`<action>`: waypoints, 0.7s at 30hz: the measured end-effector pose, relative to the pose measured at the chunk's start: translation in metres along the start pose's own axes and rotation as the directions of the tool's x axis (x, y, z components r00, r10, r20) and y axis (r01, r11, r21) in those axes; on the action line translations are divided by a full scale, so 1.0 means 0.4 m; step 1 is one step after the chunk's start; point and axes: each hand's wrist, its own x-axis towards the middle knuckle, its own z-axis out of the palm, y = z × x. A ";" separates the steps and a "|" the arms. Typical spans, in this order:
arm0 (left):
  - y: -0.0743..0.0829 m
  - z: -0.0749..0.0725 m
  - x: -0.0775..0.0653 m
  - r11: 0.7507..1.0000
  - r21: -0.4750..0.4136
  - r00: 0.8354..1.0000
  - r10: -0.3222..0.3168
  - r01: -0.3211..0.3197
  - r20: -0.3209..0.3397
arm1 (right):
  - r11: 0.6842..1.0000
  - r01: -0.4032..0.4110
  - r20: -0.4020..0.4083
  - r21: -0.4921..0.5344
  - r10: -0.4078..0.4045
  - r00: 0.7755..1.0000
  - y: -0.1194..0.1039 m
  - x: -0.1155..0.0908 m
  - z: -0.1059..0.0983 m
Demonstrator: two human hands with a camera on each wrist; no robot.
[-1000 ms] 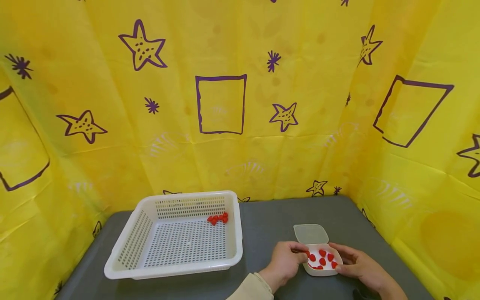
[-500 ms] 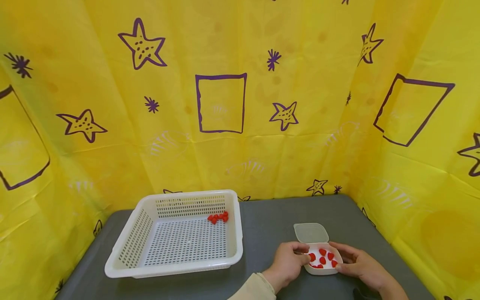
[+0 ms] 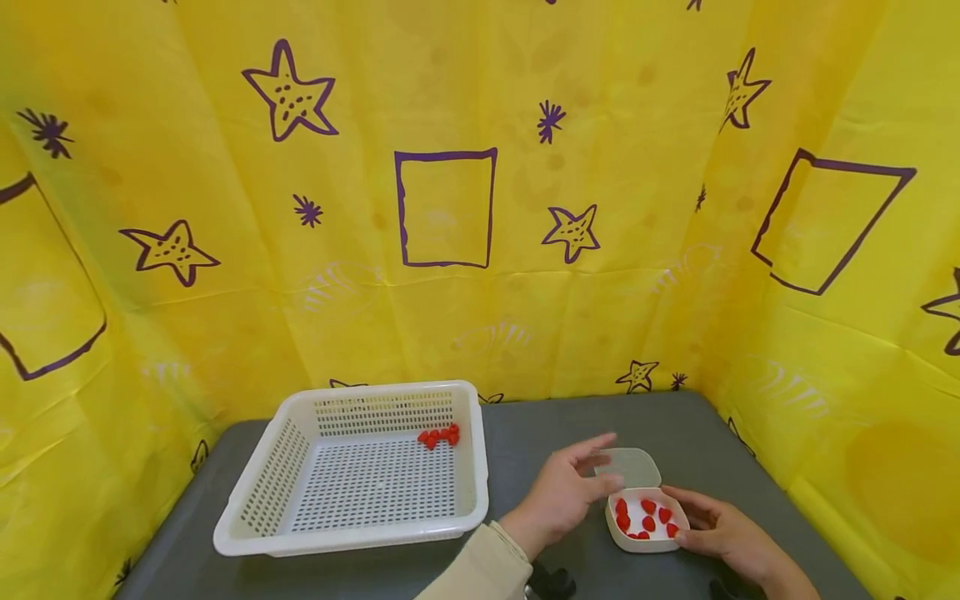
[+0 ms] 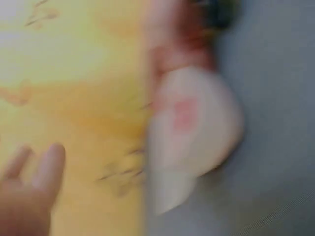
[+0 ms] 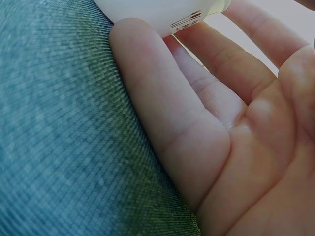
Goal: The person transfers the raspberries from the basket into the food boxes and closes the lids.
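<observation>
A small white plastic box (image 3: 647, 546) with a flipped-back translucent lid (image 3: 633, 468) rests on the grey table and holds several small red, rounded pieces (image 3: 648, 523). My right hand (image 3: 723, 533) grips the box's right side, thumb at the front corner and fingers behind. In the right wrist view the thumb (image 5: 147, 73) presses the box's white wall (image 5: 147, 12). My left hand (image 3: 558, 496) hovers left of the box, fingers spread and holding nothing, fingertips overlapping the lid in the head view. The left wrist view is blurred; the box (image 4: 206, 132) shows there beyond the fingers (image 4: 49, 167).
A large white perforated basket (image 3: 240, 546) stands to the left, with several red pieces (image 3: 442, 436) in its back right corner. Yellow curtains (image 3: 450, 333) with purple drawings border the grey table (image 3: 540, 425) at the back and sides.
My left hand has let go of the box's left edge and moved up and left, its fingers spreading. More red pieces show at the box's left side. The right hand keeps its grip.
</observation>
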 end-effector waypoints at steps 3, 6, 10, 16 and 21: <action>0.094 -0.112 0.020 0.995 -0.042 0.975 0.097 -0.090 0.200 | 1.000 0.011 -0.002 -0.005 -0.011 1.000 0.001 -0.003 0.000; 0.157 -0.244 0.040 0.989 -0.032 0.943 0.146 -0.143 0.299 | 0.999 0.036 0.018 0.007 -0.036 0.999 0.002 -0.005 0.000; 0.172 -0.398 0.056 0.993 -0.042 0.964 0.119 -0.112 0.240 | 0.999 0.036 0.030 0.035 -0.037 0.999 0.002 -0.006 -0.001; 0.099 -0.528 0.059 0.971 0.175 0.987 -0.162 0.162 -0.014 | 1.000 0.005 0.010 0.009 -0.005 1.000 0.006 -0.002 -0.005; 0.034 -0.549 0.055 0.900 0.321 0.948 -0.230 0.293 -0.220 | 1.000 -0.008 -0.001 -0.004 0.008 1.000 0.004 -0.001 -0.003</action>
